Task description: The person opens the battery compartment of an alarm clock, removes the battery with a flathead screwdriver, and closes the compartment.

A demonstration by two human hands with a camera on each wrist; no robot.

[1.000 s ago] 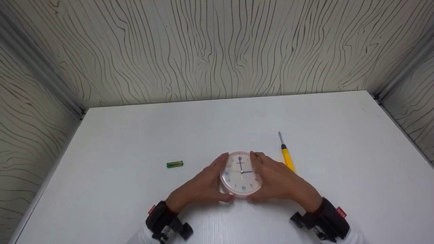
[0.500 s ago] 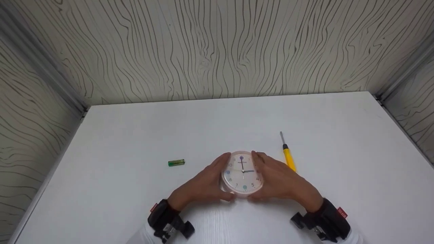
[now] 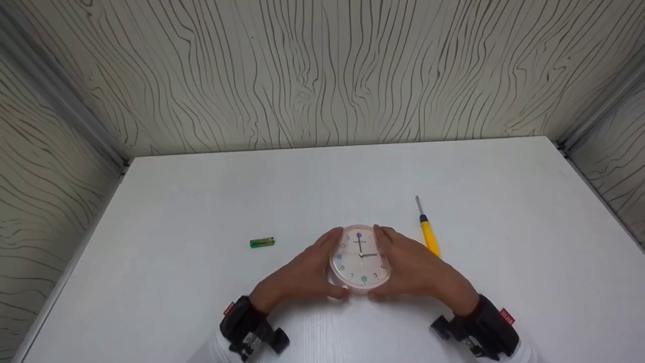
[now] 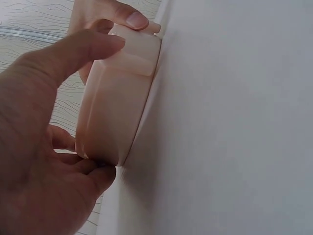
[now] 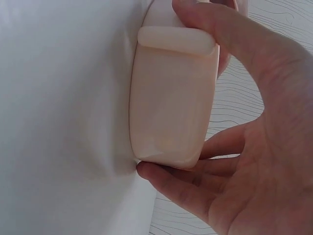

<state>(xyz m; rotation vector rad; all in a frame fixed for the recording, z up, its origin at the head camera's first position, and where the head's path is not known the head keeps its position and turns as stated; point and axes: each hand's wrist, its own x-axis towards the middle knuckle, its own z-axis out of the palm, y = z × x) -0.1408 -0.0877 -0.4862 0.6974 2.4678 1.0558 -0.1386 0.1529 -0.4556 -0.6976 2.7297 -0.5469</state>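
Note:
A round pale pink clock lies face up on the white table, its dial showing numbers and hands. My left hand grips its left side, thumb at the near edge and fingers at the far edge. On the other side my right hand holds it the same way. In the left wrist view the clock's smooth side wall shows between thumb and fingers, its back against the table. The right wrist view shows a raised foot on the casing, just below the right thumb.
Green batteries lie side by side to the left of the clock. A screwdriver with a yellow handle lies to the right, tip pointing away, its handle end close to the right hand. A wood-grain patterned panel rises behind the table.
The head view has shifted slightly. Both hands keep their hold on the clock, which stays in place with the batteries and screwdriver.

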